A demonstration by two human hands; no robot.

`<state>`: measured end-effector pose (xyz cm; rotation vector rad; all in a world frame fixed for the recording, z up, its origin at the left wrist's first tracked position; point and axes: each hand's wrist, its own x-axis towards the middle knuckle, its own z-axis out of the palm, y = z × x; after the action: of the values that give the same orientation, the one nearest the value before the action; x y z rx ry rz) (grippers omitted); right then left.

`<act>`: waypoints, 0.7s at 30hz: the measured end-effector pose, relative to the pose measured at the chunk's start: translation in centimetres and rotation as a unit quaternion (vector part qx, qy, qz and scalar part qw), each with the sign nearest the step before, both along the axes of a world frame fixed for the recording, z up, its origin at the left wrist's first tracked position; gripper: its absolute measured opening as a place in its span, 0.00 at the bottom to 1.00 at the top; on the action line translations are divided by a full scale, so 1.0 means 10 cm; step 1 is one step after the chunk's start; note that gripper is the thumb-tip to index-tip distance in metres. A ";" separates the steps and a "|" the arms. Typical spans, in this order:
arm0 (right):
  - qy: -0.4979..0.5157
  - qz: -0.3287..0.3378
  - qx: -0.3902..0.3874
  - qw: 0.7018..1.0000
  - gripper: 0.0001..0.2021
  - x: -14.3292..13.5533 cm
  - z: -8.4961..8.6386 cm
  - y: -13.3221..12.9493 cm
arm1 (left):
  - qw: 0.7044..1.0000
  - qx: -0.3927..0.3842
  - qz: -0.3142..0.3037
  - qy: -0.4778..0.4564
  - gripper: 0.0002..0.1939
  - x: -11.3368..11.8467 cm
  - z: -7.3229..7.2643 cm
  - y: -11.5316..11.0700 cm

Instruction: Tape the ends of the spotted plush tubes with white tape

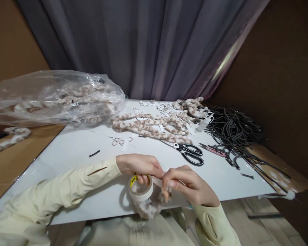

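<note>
**Reader:** Where are the hands?

**Desk:** At the near edge of a white table (74, 177), the left hand (142, 165) and right hand (192, 186) meet, fingertips close together. The left curls its lower fingers over the rim of a white tape roll (141, 196) with a yellow label inside; its thumb and forefinger reach toward the right hand, though what they pinch cannot be told. The right, bent at the knuckles, presses its fingertips on a fluffy strip (149, 209).

**Reader:** And the containers?

**Desk:** At far left, a clear plastic bag (53, 97) bulges with spotted fluffy lengths. A small translucent squeeze bottle (203, 125) stands toward the far right; its contents cannot be made out.

**Reader:** Describe the strip in hand.

**Desk:** Soft-piled, off-white with greyish-brown patches, it curves beneath the roll at the table's near edge and rises to the right hand's fingertips, slightly blurred.

**Reader:** What surrounds it?

**Desk:** Finished in similar plush, spotted lengths (149, 128) lie beyond the hands, black-handled scissors (190, 152) just beside them. Pink-and-black snips (214, 150) rest farther right, near a heap of dark cords (231, 128). Metal rings (115, 141) sit left of centre, with a short black piece (94, 153) nearer left.
</note>
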<state>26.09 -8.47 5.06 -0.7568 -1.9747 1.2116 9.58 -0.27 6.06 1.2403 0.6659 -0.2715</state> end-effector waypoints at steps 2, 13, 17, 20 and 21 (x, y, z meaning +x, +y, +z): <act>-0.002 0.016 -0.004 1.000 0.12 0.00 0.01 0.00 | 1.000 0.003 -0.007 0.004 0.12 0.00 -0.01 -0.01; -0.020 0.013 0.020 1.000 0.08 -0.03 0.13 -0.08 | 0.997 -0.066 -0.038 0.017 0.09 0.01 0.04 -0.03; -0.003 -0.006 0.047 0.999 0.07 -0.03 0.12 -0.05 | 0.995 -0.091 -0.037 0.024 0.06 0.02 0.04 -0.02; 0.015 -0.030 0.079 0.996 0.06 0.00 0.09 -0.01 | 0.992 -0.115 -0.050 0.028 0.09 0.01 0.03 -0.02; 0.018 -0.039 0.089 0.995 0.07 0.00 0.08 0.00 | 0.991 -0.121 -0.058 0.026 0.09 0.01 0.02 -0.03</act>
<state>26.13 -8.50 5.85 -0.7086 -1.9741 0.9824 9.71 -0.55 6.31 1.0428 0.5879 -0.4699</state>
